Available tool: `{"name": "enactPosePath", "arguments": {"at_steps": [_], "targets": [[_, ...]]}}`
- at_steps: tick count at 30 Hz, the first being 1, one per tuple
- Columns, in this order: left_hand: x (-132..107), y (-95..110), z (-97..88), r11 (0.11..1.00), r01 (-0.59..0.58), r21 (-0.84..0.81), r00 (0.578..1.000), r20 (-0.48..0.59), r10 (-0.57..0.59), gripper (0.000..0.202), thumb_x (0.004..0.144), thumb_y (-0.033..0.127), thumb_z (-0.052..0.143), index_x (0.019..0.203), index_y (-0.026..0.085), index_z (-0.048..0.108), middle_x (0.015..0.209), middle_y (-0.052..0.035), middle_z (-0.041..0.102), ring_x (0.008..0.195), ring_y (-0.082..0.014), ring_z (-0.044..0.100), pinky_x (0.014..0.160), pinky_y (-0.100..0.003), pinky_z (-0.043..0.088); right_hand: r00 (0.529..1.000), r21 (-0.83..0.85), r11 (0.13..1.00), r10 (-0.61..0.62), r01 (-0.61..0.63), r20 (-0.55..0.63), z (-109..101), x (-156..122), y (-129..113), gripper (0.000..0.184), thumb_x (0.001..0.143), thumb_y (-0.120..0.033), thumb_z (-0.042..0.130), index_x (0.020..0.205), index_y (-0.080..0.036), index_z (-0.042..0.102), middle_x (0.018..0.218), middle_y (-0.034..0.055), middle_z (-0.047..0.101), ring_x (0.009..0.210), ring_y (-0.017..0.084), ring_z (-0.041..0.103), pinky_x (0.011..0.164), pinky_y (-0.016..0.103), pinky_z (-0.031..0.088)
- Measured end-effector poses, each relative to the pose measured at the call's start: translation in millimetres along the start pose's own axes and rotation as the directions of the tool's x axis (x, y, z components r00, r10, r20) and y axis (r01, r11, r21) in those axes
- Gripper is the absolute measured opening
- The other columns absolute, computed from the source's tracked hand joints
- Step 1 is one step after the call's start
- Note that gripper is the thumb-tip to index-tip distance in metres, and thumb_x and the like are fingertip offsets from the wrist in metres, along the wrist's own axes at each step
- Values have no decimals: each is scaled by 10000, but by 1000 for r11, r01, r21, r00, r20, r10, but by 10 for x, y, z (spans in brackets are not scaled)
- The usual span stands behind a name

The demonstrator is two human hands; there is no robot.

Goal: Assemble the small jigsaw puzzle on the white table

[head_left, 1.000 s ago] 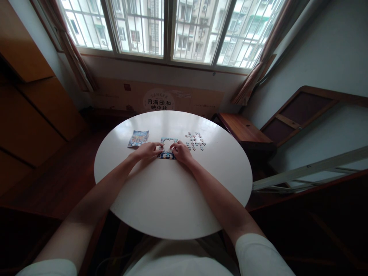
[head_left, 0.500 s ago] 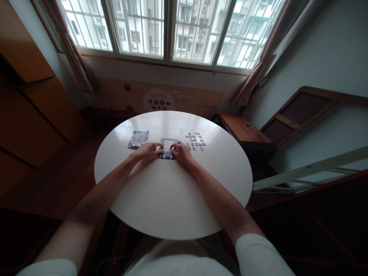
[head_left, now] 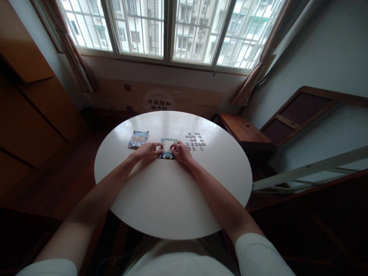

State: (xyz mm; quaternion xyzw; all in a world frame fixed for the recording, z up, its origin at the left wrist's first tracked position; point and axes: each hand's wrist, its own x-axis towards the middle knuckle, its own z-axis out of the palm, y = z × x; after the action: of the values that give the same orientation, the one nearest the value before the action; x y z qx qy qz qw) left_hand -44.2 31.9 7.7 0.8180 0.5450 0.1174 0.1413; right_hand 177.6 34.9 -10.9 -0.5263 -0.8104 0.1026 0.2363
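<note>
A small, partly assembled jigsaw puzzle [head_left: 168,147] lies on the round white table [head_left: 172,191], with a finished frame and an unfilled middle. My left hand [head_left: 148,150] rests at the puzzle's left edge, its fingers curled and the tips pressing on the pieces. At the right edge is my right hand [head_left: 180,151], fingers bent, pinching at the lower part of the puzzle. Whether a loose piece sits between the fingers is too small to tell. Several loose puzzle pieces [head_left: 195,141] are spread out just right of the puzzle.
A colourful picture card [head_left: 138,138] lies left of the puzzle. A dark wooden side table [head_left: 244,130] stands to the right, a wooden cabinet [head_left: 31,111] to the left. A barred window [head_left: 169,27] and a cardboard box [head_left: 158,100] are beyond the table.
</note>
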Motion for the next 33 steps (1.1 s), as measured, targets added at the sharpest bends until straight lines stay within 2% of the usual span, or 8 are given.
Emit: {"name": "enactPosePath", "arguments": {"at_steps": [33], "targets": [[-9,16,-11,1000,-4,-12,1000,5,4,537,862,524,513,1280,214,648,678,-5,640,600,-154,553,563,-242,302,1000,6,1000,1,-1,2,-8,-5,-3,252,907,-201,519,1034,-243,733,1004,56,608,877,183,609,898,313,437]]}}
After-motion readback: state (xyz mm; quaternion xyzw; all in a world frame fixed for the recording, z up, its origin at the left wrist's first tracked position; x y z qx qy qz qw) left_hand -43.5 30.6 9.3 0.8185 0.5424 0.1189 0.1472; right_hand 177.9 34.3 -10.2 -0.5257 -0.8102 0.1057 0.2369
